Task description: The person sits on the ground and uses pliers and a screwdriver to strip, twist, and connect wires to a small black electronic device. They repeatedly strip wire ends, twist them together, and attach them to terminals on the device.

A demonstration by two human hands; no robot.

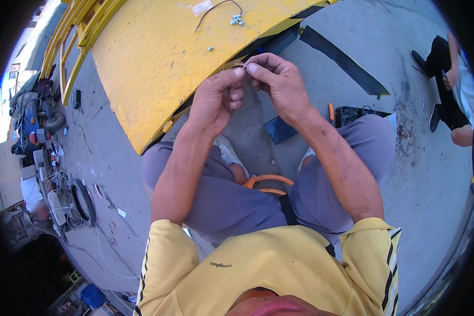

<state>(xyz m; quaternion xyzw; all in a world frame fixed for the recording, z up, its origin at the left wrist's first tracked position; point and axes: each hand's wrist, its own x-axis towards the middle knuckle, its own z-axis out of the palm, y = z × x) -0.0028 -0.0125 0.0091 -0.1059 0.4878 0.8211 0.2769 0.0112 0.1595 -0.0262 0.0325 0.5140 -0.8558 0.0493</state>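
Both hands meet in front of me, over the edge of a yellow patterned metal plate [158, 68]. Thin copper-coloured wire strands [240, 65] stick out between the fingertips. My left hand [214, 100] is closed, thumb and forefinger pinching the strands. From the other side, my right hand [283, 87] pinches at the same spot with thumb and forefinger. The fingers hide how far the wire runs. On the plate beyond lie a small pile of silvery screws [237, 20], one single screw [210, 48], a curved brown wire [219, 5] and a small clear bag [201, 7].
A long black strip [345, 62] lies on the concrete right of the plate. Near my right knee are a dark blue box [279, 129] and an orange handle [331, 111]. Another person [450, 79] is at the right. A scooter [34, 126] and a tyre [82, 201] stand left.
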